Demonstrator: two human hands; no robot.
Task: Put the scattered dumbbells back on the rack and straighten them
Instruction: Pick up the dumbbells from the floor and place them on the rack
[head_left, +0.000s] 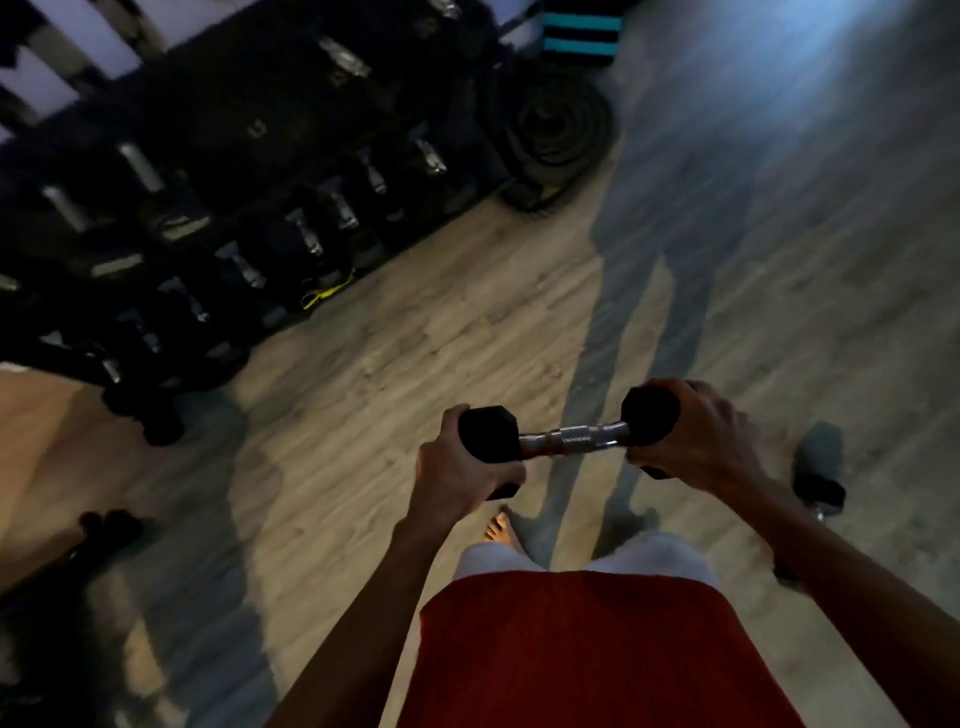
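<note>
A person holds a black dumbbell (569, 439) level in front of the body, well above the wood floor (415, 322); the left hand (462, 467) wraps the left rubber head, its fingers curled tight around it, and the right hand (691, 441) covers the right head from above, fingers closed over its end; the ribbed metal handle between the two heads is bare, touched by neither hand. The person wears a red top (587, 649) and light shorts; one bare foot (501, 532) shows on the floor below the dumbbell.

The rack (218, 208) stands to the upper left, well apart from the held dumbbell; it is dark and blurred, with rows of dumbbells lying on its tiers, their metal handles catching light; whether they sit straight is hard to tell. A yellow strap (327, 293) lies at the foot of the rack; a coiled dark rope (563, 122) sits just beside the rack's far end; a box with teal stripes (582, 34) stands beyond it.

A second dumbbell (821, 488) lies on the floor just past the right forearm, partly hidden by it; a dark blurred shape (111, 527), perhaps another weight, lies on the floor at the lower left.
</note>
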